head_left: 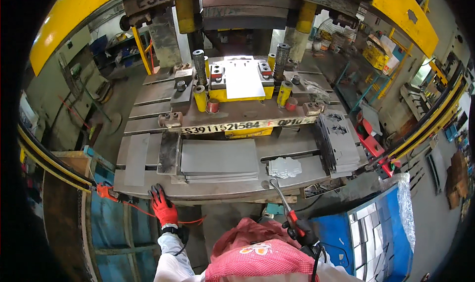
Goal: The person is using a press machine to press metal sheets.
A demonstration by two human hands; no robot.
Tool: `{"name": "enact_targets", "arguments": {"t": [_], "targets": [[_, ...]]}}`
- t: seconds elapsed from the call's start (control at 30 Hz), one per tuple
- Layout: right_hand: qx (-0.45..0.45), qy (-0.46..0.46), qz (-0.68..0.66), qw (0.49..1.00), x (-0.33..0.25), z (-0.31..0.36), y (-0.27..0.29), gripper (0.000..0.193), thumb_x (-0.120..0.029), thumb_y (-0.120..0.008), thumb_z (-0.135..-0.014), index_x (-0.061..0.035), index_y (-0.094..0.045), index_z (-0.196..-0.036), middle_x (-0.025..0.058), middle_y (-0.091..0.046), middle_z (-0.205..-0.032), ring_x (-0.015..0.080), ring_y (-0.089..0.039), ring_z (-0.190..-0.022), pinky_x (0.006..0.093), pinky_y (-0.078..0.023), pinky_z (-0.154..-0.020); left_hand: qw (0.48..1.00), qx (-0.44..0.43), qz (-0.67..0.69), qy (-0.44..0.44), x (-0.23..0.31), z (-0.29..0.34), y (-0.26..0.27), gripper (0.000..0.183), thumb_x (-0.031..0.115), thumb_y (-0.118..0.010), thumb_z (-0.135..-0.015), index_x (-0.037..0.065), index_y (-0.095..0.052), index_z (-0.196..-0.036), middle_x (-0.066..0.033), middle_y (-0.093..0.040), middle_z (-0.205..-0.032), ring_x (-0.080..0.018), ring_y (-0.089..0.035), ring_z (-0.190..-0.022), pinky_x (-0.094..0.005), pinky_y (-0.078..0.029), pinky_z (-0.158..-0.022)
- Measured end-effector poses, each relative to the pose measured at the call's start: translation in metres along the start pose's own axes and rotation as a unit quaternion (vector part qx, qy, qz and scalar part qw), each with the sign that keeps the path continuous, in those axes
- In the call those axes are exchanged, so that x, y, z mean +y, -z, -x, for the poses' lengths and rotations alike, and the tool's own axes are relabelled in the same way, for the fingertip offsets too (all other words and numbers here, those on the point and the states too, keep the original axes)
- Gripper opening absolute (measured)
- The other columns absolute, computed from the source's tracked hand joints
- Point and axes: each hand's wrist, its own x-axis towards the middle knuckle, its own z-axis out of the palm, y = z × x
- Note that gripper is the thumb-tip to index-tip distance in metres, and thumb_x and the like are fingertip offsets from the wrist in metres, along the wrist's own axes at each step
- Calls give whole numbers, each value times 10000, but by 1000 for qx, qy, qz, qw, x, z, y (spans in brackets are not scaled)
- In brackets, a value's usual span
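My left hand (164, 209), in a red glove with dark fingertips, rests at the front edge of the press bed (217, 188) with its fingers spread and nothing in them. In its dark glove, my right hand (303, 234) is closed around the red handle of a long metal hand tool (284, 198). The tool's rounded head reaches the bed's front edge, near a small pile of pale, crumpled-looking pieces (284, 168). Between my hands, farther in, lies a stack of flat grey metal sheets (219, 156). One bright sheet (243, 82) sits on the lower die.
Cut-out metal plates (339, 143) are stacked at the bed's right. A single sheet (137, 158) lies at its left. Guide posts (282, 59) flank the die. A blue bin (326, 232) with metal pieces stands at lower right. Yellow-black bars (49, 158) run along both sides.
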Motion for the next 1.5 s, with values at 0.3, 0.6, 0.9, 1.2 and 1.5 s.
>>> {"name": "enact_targets", "arguments": {"t": [0.3,0.6,0.9,1.2,1.5], "targets": [[-32,-1,0,999,6,-7,0,611,-424,-546,-766,10,-427,-1180,101,-598,-888,91,-502,-539,209,-395,-455,1000,2,7,5,6,-1,8,766,54,-536,-686,150,-204,-1369,-107,-171,-1425,-325,-174,-1301,-409,-235,-1023],[-39,6,-10,999,6,-2,-8,577,-398,-538,-788,5,-429,-1185,99,-597,-897,88,-506,-552,205,-396,-466,1000,6,11,-1,-1,-1,-2,787,59,-571,-664,141,-218,-1362,-108,-186,-1419,-319,-166,-1304,-408,-235,-1025],[-78,12,-5,997,-9,-2,-24,530,-351,-528,-814,0,-431,-1199,90,-598,-883,78,-511,-569,198,-394,-476,1000,16,26,-2,0,0,-3,811,39,-587,-638,138,-227,-1358,-104,-190,-1417,-314,-162,-1305,-405,-232,-1031],[-67,85,146,983,-96,-39,-32,534,-352,-535,-749,14,-458,-1130,59,-576,-804,83,-506,-582,217,-412,-511,999,28,27,-3,0,0,-5,714,79,-596,-655,127,-307,-1306,-117,-184,-1416,-333,-157,-1303,-425,-215,-1033],[-131,173,120,969,-253,-247,-60,430,-403,-495,-806,-50,-523,-1050,47,-581,-777,101,-525,-540,225,-408,-447,999,-9,49,16,3,-2,4,668,96,-565,-691,125,-311,-1308,-132,-186,-1415,-319,-160,-1306,-420,-222,-1022]]}}
